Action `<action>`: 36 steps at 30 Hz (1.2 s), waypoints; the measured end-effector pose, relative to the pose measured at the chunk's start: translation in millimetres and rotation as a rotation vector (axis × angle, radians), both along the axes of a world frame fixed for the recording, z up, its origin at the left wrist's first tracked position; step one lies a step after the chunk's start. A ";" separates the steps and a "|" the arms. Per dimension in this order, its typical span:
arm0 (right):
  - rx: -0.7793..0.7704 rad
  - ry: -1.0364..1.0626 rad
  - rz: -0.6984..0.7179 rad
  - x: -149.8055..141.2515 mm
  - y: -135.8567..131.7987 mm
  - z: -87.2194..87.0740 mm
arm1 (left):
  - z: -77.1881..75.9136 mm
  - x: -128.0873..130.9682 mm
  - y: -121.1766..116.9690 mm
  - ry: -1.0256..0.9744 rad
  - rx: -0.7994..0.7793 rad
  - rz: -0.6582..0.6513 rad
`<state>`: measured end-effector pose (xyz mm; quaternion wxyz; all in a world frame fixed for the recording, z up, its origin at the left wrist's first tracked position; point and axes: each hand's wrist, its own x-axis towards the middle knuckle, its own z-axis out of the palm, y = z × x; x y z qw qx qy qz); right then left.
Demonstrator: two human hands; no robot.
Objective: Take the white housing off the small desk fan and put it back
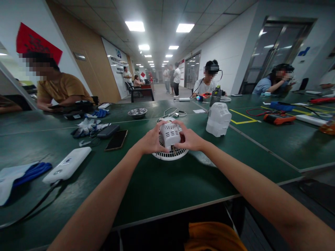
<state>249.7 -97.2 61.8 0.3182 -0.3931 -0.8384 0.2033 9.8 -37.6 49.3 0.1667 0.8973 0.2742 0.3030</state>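
Note:
Between my two hands is a white, slotted plastic motor housing [170, 134] of a small fan. My left hand [154, 139] curls round its left side, and my right hand [188, 137] wraps its right side. The housing stands over a round white fan grille [170, 155] lying on the green table. Part of the grille is hidden behind my hands and the housing. Something reddish shows by my right fingers, too covered to make out. Right of my hands stands another white slotted plastic housing [218, 120].
A metal bowl [137, 112] and a white cable [174, 112] lie farther back. On the left are a phone [116, 140], a dark case [108, 131], gloves [89, 127] and a white power bank [67, 164]. An orange multimeter [279, 118] lies right. Other people sit around the table [146, 195].

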 end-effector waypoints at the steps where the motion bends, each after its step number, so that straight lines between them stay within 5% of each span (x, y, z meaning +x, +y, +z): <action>1: 0.023 -0.005 -0.037 -1.9 -0.6 -0.8 | -0.9 0.9 0.3 -0.003 0.020 0.010; 6: 0.189 -0.013 -0.244 -11.3 2.0 -9.1 | -5.3 8.5 -2.4 -0.007 0.086 0.150; 13: 0.236 0.024 -0.275 -0.4 15.9 -16.4 | -24.4 0.6 12.7 -0.065 0.085 0.376; 19: 0.066 0.070 -0.330 15.8 20.4 -17.2 | -44.4 -16.2 35.7 -0.132 -0.293 0.596; 25: -0.021 0.282 -0.343 15.8 21.4 -14.2 | -37.7 -17.7 40.7 -0.613 -0.415 0.521; 29: -0.316 0.679 -0.289 6.1 26.1 -17.8 | -30.9 -14.9 46.3 -0.977 -0.368 0.441; 36: -0.735 0.808 -0.023 -17.4 16.1 -30.8 | -42.0 -3.2 38.7 -1.019 -0.647 0.299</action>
